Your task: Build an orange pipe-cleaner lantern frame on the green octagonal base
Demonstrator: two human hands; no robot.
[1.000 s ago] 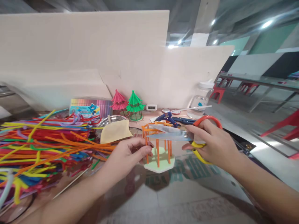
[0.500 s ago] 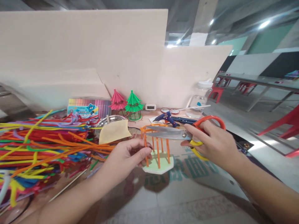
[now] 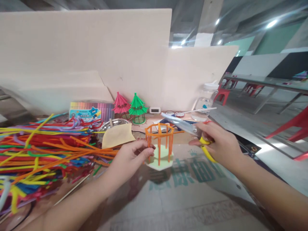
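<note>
My left hand (image 3: 136,157) pinches a left post of a small orange frame (image 3: 159,141). The frame has several upright posts on a pale green flat base (image 3: 162,163) and an orange ring around the top. My right hand (image 3: 216,138) is wrapped round the scissors (image 3: 181,125), with a yellow handle showing below. Their blades point up and left, above and behind the frame's right side, and look blurred. An orange strip (image 3: 176,132) lies behind the frame, right of its top ring.
Colourful pipe cleaners (image 3: 48,144) fill the left side. Behind stand a pen set (image 3: 91,111), a pink model (image 3: 120,104), a green model (image 3: 138,107), a small clock (image 3: 155,110) and a clear jar (image 3: 207,99). A yellow sheet (image 3: 117,135) leans on a metal bowl (image 3: 115,123).
The scissors have lifted off the frame's top and tilted upward as my right hand turned. The frame has turned and shifted slightly up and left in my left hand.
</note>
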